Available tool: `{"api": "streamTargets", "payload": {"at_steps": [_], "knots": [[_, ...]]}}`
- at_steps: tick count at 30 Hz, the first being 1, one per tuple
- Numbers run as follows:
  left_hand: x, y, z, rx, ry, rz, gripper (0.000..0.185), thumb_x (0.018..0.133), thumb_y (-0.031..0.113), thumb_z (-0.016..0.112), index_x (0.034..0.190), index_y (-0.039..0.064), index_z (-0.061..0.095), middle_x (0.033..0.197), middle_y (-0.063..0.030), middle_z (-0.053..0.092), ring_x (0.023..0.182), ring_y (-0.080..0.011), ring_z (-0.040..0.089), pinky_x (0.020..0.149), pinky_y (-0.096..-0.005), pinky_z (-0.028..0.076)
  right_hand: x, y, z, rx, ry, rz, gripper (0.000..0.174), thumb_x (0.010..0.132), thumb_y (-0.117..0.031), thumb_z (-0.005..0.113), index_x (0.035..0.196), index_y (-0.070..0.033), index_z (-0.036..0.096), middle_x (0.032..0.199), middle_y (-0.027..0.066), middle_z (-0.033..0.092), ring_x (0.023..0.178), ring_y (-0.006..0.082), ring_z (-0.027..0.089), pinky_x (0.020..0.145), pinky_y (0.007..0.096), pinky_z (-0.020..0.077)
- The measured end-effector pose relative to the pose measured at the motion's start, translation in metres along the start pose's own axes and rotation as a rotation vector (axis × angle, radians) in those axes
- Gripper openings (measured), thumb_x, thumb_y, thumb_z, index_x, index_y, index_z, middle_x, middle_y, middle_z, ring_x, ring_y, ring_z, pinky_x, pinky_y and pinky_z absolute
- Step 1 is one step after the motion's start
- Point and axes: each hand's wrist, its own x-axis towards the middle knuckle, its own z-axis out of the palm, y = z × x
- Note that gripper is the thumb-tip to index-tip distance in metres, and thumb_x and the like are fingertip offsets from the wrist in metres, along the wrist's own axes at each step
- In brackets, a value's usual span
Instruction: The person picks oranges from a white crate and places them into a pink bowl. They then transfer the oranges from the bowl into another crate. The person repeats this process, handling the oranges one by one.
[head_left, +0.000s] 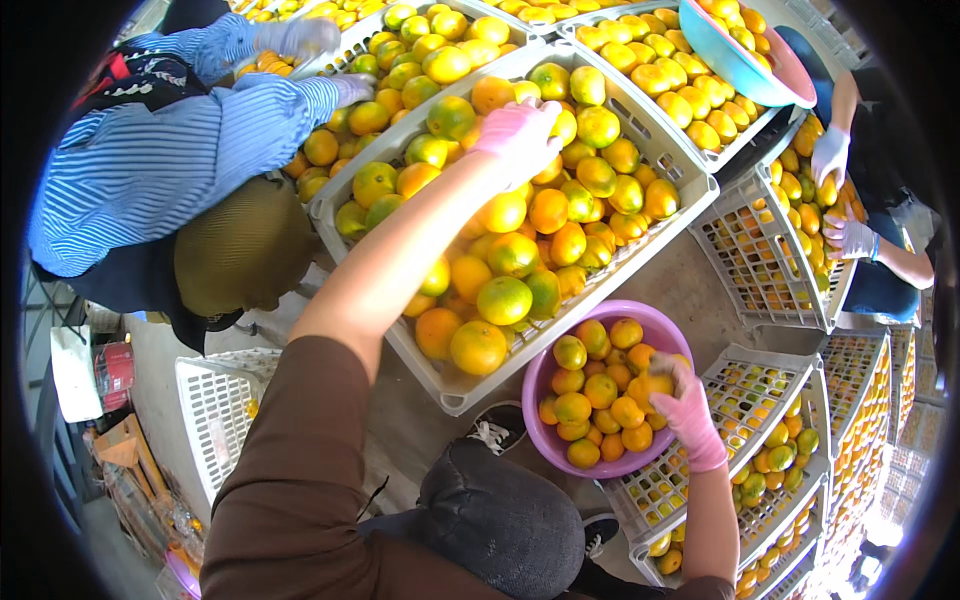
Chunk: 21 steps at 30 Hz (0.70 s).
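Note:
Over the far half of a grey plastic crate (615, 281), my left hand (517, 135), in a pink glove, closes its fingers and thumb round a mandarin (564, 127). Many loose orange and green-tinged mandarins (512, 255) fill this crate, which stands at a slant before me. To its near right is a purple plastic basin (534, 420) with a heap of mandarins (600, 390). My right hand (694, 412), also pink-gloved, grips an orange mandarin (649, 388) at the basin's right side. My palm and the far side of that fruit are partly hidden.
A person in a striped sleeve (270, 127) reaches into a neighbouring crate (517, 34). Another person's gloved hands (831, 154) touch fruit in a tilted crate (750, 262). A blue-and-pink basin (739, 71) rests on another crate. Stacked crates (780, 375) stand right; a white crate (217, 420) left.

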Motion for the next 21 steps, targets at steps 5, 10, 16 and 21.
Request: {"api": "streamTargets", "payload": {"at_steps": [5, 10, 16, 21], "knots": [[0.031, 0.012, 0.020, -0.086, -0.146, -0.157, 0.063, 0.091, 0.036, 0.074, 0.145, 0.013, 0.050, 0.145, -0.0266, 0.055, 0.121, -0.0438, 0.065, 0.102, -0.0511, 0.054, 0.003, 0.025, 0.022, 0.172, 0.194, 0.010, 0.033, 0.096, -0.009, 0.067, 0.127, 0.004, 0.067, 0.126, 0.0133, 0.069, 0.117, 0.0184, 0.065, 0.103, 0.0344, 0.0530], [-0.048, 0.099, -0.022, -0.829, -0.181, -0.004, 0.071, 0.087, 0.044, 0.082, 0.138, 0.007, 0.050, 0.116, -0.0229, 0.071, 0.092, -0.0374, 0.075, 0.081, -0.0451, 0.062, 0.045, -0.044, 0.038, 0.781, 0.201, -0.259, 0.066, 0.108, -0.044, 0.059, 0.158, -0.005, 0.042, 0.145, 0.0123, 0.060, 0.119, 0.0215, 0.067, 0.101, 0.0370, 0.0574], [-0.138, 0.122, -0.022, -0.367, -0.121, 0.425, 0.051, 0.088, 0.037, 0.079, 0.125, 0.009, 0.059, 0.099, -0.0151, 0.070, 0.094, -0.0385, 0.071, 0.081, -0.0498, 0.058, 0.022, -0.044, 0.040, 0.624, 0.122, -0.089, 0.061, 0.099, -0.043, 0.072, 0.145, -0.006, 0.056, 0.136, 0.0073, 0.063, 0.122, 0.0193, 0.062, 0.105, 0.0353, 0.0525], [-0.075, 0.012, -0.017, -0.276, 0.045, 0.174, 0.021, 0.100, 0.013, 0.066, 0.118, 0.003, 0.067, 0.107, -0.0173, 0.074, 0.100, -0.0339, 0.072, 0.088, -0.0442, 0.057, -0.044, 0.036, 0.022, -0.323, 0.266, 0.010, 0.065, 0.077, -0.021, 0.083, 0.137, -0.005, 0.062, 0.145, 0.0203, 0.057, 0.132, 0.0384, 0.056, 0.115, 0.0474, 0.0449]]}}
